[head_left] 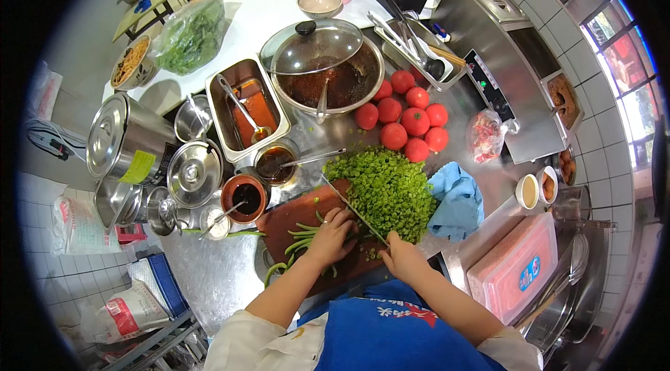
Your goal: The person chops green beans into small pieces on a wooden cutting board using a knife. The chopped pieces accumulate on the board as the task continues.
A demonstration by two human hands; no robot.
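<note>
My right hand is closed round the handle of a kitchen knife. Its blade slants up to the left across a reddish-brown cutting board. Just left of the blade, my left hand presses with curled fingers on long thin green pods, which look like beans or thin chillies. Their ends stick out to its left, and what lies under the fingers is hidden. Beyond the blade rises a big heap of chopped green pieces, with stray bits on the board.
Tomatoes are grouped behind the heap; a blue cloth lies at its right. A large pot with a tilted glass lid stands behind. Sauce containers, including a brown bowl, crowd the left. At right sits a lidded plastic box.
</note>
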